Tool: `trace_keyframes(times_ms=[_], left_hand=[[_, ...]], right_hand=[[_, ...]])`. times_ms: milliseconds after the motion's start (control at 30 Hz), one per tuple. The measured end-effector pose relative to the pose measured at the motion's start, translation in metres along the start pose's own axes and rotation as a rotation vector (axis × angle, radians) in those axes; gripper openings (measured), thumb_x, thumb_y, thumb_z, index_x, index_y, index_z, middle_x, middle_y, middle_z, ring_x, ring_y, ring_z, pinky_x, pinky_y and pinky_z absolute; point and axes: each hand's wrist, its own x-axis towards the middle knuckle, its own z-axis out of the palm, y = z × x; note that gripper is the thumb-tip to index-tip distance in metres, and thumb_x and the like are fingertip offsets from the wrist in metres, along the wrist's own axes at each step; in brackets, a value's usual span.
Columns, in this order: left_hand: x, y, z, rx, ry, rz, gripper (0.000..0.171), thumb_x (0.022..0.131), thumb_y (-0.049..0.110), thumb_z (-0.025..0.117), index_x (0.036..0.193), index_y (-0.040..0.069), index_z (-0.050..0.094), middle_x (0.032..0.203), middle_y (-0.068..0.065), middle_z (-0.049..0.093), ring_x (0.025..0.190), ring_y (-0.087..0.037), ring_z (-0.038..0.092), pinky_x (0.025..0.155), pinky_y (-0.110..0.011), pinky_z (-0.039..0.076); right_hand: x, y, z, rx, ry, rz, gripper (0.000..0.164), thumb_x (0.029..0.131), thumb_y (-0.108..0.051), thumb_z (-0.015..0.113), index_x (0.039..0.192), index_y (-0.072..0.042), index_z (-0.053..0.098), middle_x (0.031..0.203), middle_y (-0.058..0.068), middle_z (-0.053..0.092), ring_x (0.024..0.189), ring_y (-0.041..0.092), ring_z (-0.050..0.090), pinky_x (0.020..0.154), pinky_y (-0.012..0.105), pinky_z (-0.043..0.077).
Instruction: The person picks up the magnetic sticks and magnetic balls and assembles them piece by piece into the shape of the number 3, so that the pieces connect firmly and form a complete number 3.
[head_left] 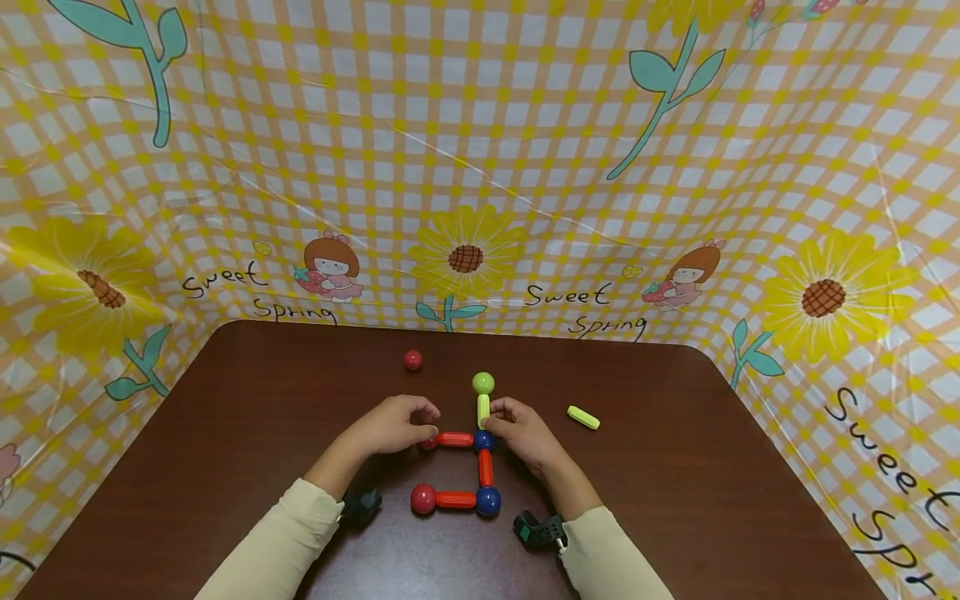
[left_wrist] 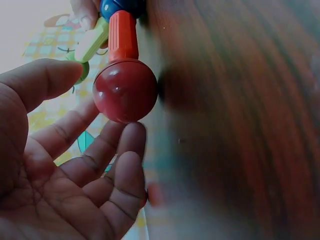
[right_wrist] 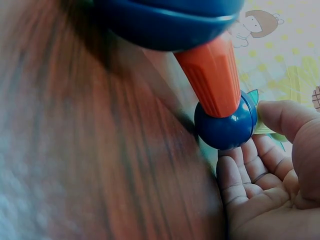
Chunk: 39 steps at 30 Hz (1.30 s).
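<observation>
Magnetic rods and balls form a three-sided frame on the table. Its far red ball point(left_wrist: 125, 91) has my left hand point(head_left: 393, 425) around it, loosely bent fingers close beneath and the thumb apart; contact is unclear. My right hand point(head_left: 525, 433) pinches a yellow-green rod point(head_left: 483, 408) just beyond the far blue ball point(head_left: 484, 442). A green ball point(head_left: 483, 383) sits at that rod's far end. Red rods point(head_left: 456, 500) link the near red ball point(head_left: 423, 498), near blue ball point(head_left: 488, 501) and the far pair. The right wrist view shows the right thumb beside the far blue ball.
A loose red ball point(head_left: 413, 360) lies toward the back of the dark wooden table point(head_left: 675, 500). To the right rests a loose yellow-green rod point(head_left: 583, 417). A checked, flower-printed cloth point(head_left: 465, 167) rises behind and at both sides.
</observation>
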Motion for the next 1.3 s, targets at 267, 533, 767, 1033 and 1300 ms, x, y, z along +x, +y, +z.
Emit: trace_keyframes(times_ms=[267, 533, 767, 1033, 1300], left_hand=[[-0.005, -0.005, 0.004, -0.023, -0.023, -0.015, 0.021, 0.088, 0.015, 0.072, 0.108, 0.008, 0.069, 0.095, 0.001, 0.064, 0.069, -0.012, 0.056, 0.073, -0.033, 0.047], [-0.006, -0.006, 0.006, -0.047, -0.005, -0.015, 0.018, 0.089, 0.015, 0.073, 0.105, 0.01, 0.07, 0.097, 0.001, 0.065, 0.074, -0.014, 0.056, 0.072, -0.033, 0.046], [-0.008, -0.006, 0.007, -0.048, 0.015, -0.021, 0.016, 0.088, 0.015, 0.074, 0.104, 0.012, 0.07, 0.097, 0.001, 0.065, 0.085, -0.016, 0.055, 0.076, -0.034, 0.046], [-0.008, -0.008, 0.008, -0.055, 0.014, -0.021, 0.017, 0.089, 0.016, 0.074, 0.105, 0.012, 0.07, 0.098, 0.002, 0.065, 0.086, -0.015, 0.055, 0.078, -0.034, 0.045], [-0.008, -0.008, 0.006, -0.077, -0.002, -0.034, 0.016, 0.089, 0.016, 0.074, 0.104, 0.011, 0.07, 0.095, 0.002, 0.064, 0.079, -0.014, 0.055, 0.072, -0.032, 0.046]], right_hand=[[0.015, 0.024, -0.002, 0.013, 0.023, 0.009, 0.025, 0.093, -0.003, 0.062, 0.114, 0.01, 0.056, 0.093, 0.006, 0.058, 0.085, 0.017, 0.055, 0.078, 0.033, 0.046], [0.021, 0.035, -0.003, 0.009, 0.059, 0.006, 0.027, 0.092, -0.005, 0.065, 0.116, 0.006, 0.057, 0.097, 0.009, 0.061, 0.085, 0.016, 0.057, 0.075, 0.028, 0.046], [0.02, 0.035, -0.003, 0.018, 0.054, -0.01, 0.031, 0.093, -0.005, 0.064, 0.119, 0.008, 0.055, 0.097, 0.01, 0.063, 0.083, 0.014, 0.058, 0.073, 0.025, 0.046], [0.019, 0.033, -0.001, 0.003, 0.086, 0.001, 0.031, 0.091, -0.003, 0.064, 0.119, 0.006, 0.056, 0.095, 0.01, 0.062, 0.082, 0.015, 0.057, 0.072, 0.025, 0.046], [0.02, 0.032, 0.003, -0.035, 0.127, 0.018, 0.031, 0.091, -0.005, 0.066, 0.119, 0.005, 0.057, 0.094, 0.009, 0.062, 0.081, 0.016, 0.057, 0.071, 0.029, 0.046]])
